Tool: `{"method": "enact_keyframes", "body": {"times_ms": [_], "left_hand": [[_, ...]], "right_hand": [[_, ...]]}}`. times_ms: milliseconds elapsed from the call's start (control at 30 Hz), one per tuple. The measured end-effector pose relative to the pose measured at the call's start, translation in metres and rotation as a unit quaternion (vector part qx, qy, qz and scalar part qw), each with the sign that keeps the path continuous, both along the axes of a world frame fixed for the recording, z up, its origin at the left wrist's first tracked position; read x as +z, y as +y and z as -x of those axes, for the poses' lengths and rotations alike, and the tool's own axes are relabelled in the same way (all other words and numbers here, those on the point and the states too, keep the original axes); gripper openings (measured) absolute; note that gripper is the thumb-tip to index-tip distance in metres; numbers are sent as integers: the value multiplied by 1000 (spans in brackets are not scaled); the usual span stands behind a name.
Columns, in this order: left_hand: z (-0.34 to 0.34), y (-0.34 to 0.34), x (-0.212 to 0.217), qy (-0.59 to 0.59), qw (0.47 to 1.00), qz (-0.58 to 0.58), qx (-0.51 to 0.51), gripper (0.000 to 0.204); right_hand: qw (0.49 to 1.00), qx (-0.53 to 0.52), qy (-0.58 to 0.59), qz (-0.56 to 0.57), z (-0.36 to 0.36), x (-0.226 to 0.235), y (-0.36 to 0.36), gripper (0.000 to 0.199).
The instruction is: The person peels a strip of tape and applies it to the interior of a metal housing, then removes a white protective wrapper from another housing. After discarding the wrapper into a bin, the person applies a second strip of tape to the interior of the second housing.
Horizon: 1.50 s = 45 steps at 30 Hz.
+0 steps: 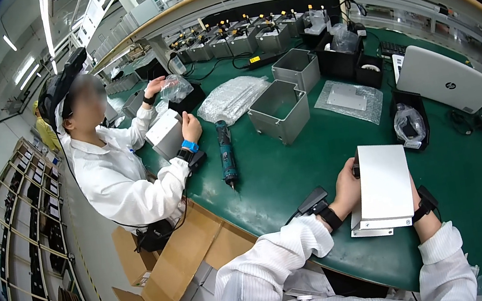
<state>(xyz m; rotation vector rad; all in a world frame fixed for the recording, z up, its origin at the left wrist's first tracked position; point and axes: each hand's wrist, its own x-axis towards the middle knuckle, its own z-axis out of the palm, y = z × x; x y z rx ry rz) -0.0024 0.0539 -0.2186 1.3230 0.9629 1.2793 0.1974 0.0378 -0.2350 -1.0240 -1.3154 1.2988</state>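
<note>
White casing [385, 182] — held, its flanged end nearest.

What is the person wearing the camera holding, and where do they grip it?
A white box-like casing: the left hand holds its left side. The right hand is at its right side, mostly hidden, so its grip cannot be told.

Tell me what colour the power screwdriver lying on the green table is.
The power screwdriver is teal and black, seen best in the head view.
</note>
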Motion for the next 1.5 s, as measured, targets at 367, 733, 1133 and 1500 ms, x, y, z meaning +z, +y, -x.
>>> {"method": "enact_keyframes", "body": {"times_ms": [367, 733, 1133, 1500], "left_hand": [[-17, -5, 30, -146, 985, 67, -56, 48], [0, -15, 23, -165, 966, 142, -136, 23], [1, -19, 24, -176, 965, 121, -151, 13], [6, -20, 31, -115, 983, 75, -123, 34]], "right_hand": [[995, -96, 36, -17, 21, 39, -25, 36], [971, -204, -81, -93, 35, 34, -28, 39], [978, -179, -36, -104, 27, 20, -32, 32], [977, -201, -49, -58, 50, 58, -29, 39]]}}
